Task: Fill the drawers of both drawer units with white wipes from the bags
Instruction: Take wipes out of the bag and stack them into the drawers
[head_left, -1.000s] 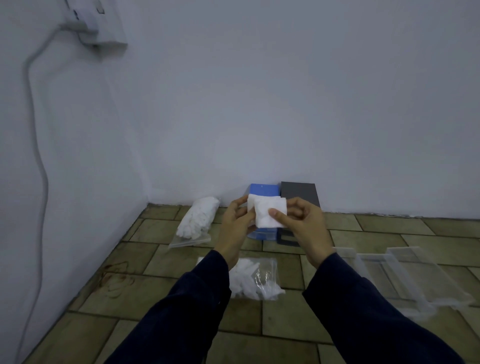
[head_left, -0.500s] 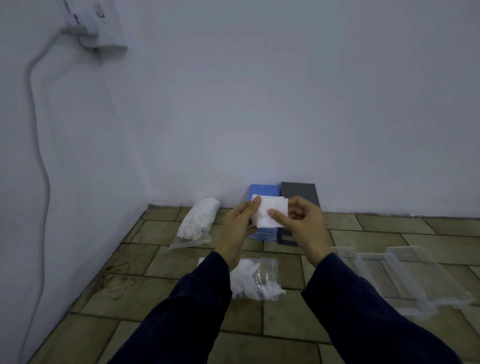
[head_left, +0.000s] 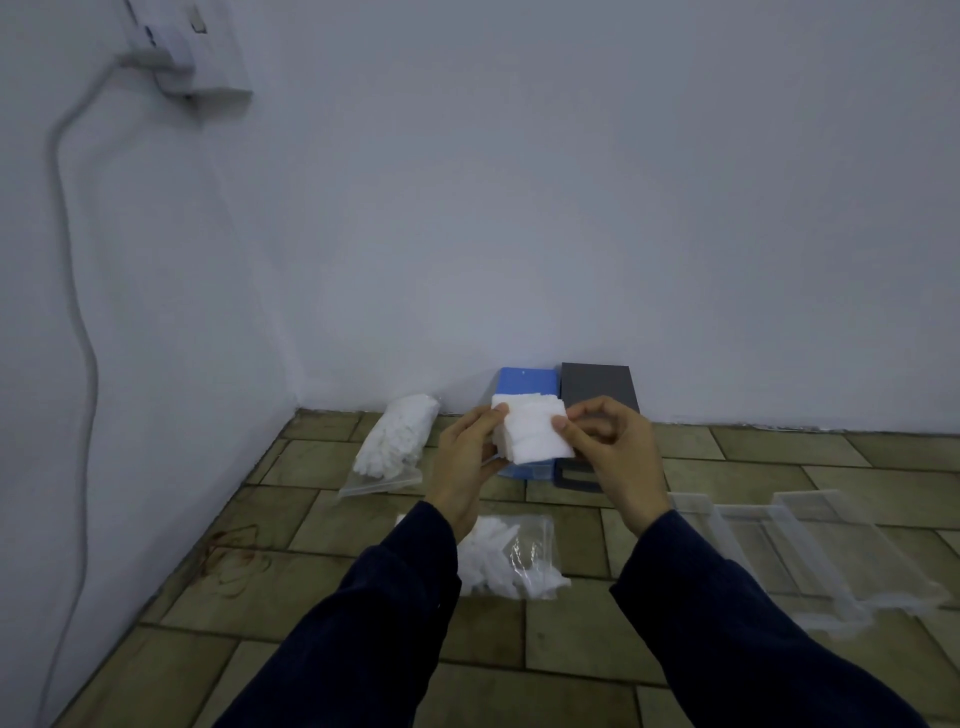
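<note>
Left hand (head_left: 467, 457) & right hand (head_left: 615, 452) are both gripping a stack of white wipes (head_left: 532, 434), held up in the air betw. them: left thumb on the stack's upper left corner, right thumb pressing its front face, right fingers curling behind. The stack is sitting in front of the blue drawer unit (head_left: 524, 383), hiding most of its front.

Taking the blue unit as landmark: a dark grey drawer unit (head_left: 597, 387) is standing just right of it, touching, both against the wall. Left of it, a clear bag of wipes (head_left: 397, 447) is lying on the tiled floor (head_left: 332, 525), nr the corner. Nearer the person than it, a 2nd bag of wipes (head_left: 511, 558) is lying partly under the left sleeve (head_left: 374, 613). To its right & nearer, several clear plastic drawers (head_left: 810, 545) are lying side by side on the floor. Far up-left of it, a wall socket (head_left: 192, 47) w/ a white cable (head_left: 78, 312) hanging down.
</note>
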